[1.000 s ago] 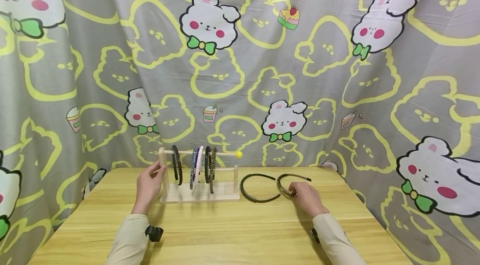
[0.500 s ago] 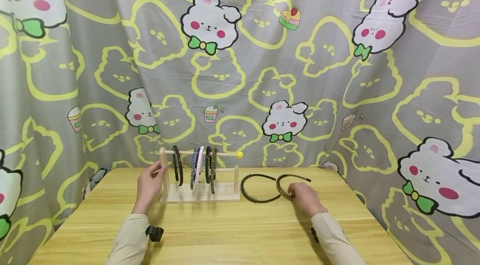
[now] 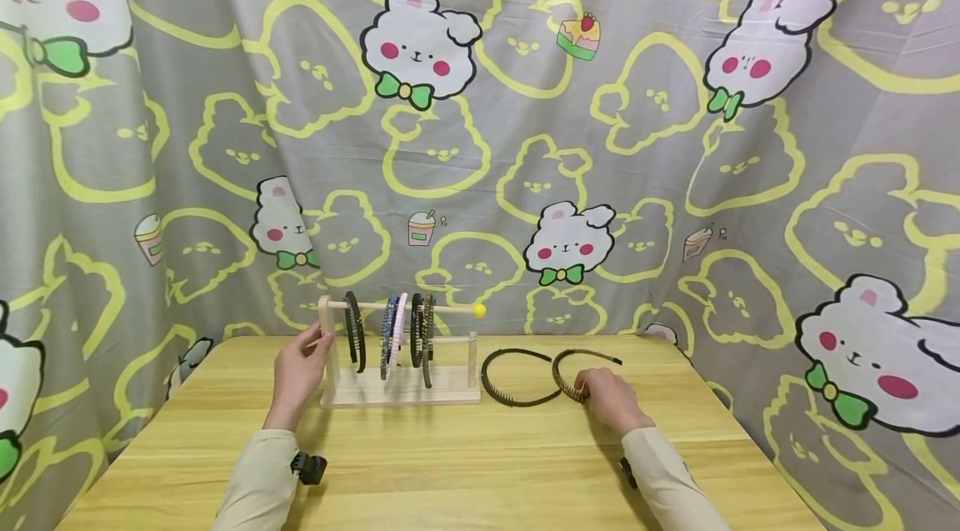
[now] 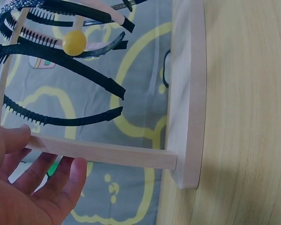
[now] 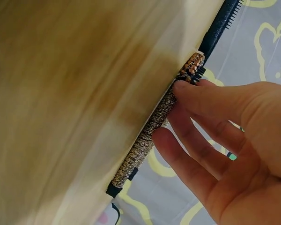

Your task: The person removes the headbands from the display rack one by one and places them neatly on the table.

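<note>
My left hand [image 3: 298, 371] grips the left upright of a light wooden headband stand [image 3: 397, 399]. In the left wrist view the thumb lies on one side of the post [image 4: 126, 156] and the fingers curl on the other. Several headbands hang from its upper rod, among them a pink one [image 3: 400, 327], a glittery blue one [image 3: 387, 335] and a black one [image 3: 354, 331]. On the table at the right, my right hand [image 3: 611, 398] pinches a glittery gold toothed headband [image 5: 143, 150] between thumb and fingers. The gold band lies flat on the wood.
Left of the gold one lies a black toothed headband [image 3: 512, 403], its end close to it. A yellow ball [image 3: 479, 311] caps the rod's right end. The wooden table [image 3: 450, 473] backs onto a grey cartoon-print curtain [image 3: 480, 172].
</note>
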`<move>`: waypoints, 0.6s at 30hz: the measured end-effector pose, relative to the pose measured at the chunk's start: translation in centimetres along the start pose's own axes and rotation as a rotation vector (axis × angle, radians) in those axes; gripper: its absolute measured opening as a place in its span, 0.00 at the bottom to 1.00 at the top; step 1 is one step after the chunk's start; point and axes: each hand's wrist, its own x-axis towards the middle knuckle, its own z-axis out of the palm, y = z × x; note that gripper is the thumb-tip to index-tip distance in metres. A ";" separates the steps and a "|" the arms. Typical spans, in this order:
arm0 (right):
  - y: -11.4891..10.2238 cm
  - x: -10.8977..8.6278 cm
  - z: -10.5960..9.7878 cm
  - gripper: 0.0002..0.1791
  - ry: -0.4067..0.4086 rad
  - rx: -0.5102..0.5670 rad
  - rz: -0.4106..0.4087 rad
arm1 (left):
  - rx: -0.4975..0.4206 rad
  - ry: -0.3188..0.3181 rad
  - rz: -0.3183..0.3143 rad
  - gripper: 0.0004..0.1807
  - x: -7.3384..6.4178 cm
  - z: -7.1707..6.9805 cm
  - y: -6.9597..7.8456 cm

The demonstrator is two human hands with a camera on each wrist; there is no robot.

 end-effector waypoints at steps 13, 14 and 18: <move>-4.9 1.5 -1.8 0.07 0.064 0.080 0.025 | -0.002 0.000 0.007 0.27 0.2 -0.1 0.0; -5.4 1.6 -1.9 0.07 0.074 0.085 0.018 | 0.000 0.002 0.007 0.27 0.2 -0.1 0.0; -8.0 2.0 -2.4 0.10 0.127 0.114 -0.023 | 0.000 -0.002 0.006 0.27 0.2 0.0 0.0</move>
